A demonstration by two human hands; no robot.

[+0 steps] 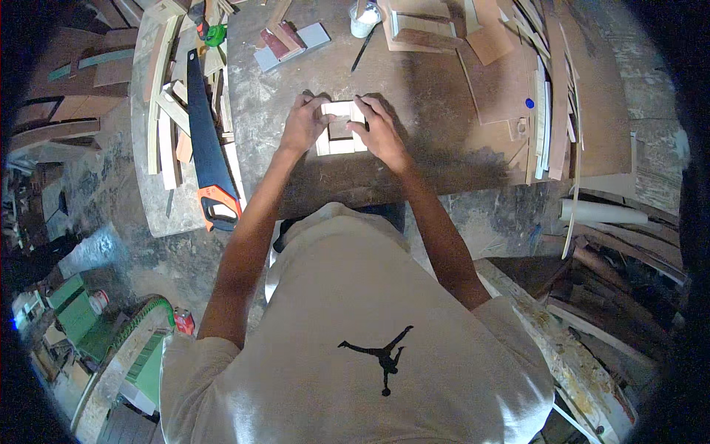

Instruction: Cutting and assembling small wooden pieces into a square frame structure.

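Observation:
A small rectangular wooden frame of pale strips lies on the workbench, near its front edge. My left hand grips its left side, the fingers curled at the upper left corner. On the opposite side my right hand holds the frame, thumb on the inner edge and fingers at the upper right corner. The bench top shows through the opening in the middle. Parts of the side strips are hidden by my fingers.
A handsaw with an orange handle rests at the left over wooden strips. Farther back are dark red wood pieces, a white tub and a thin black stick. More strips line the right side.

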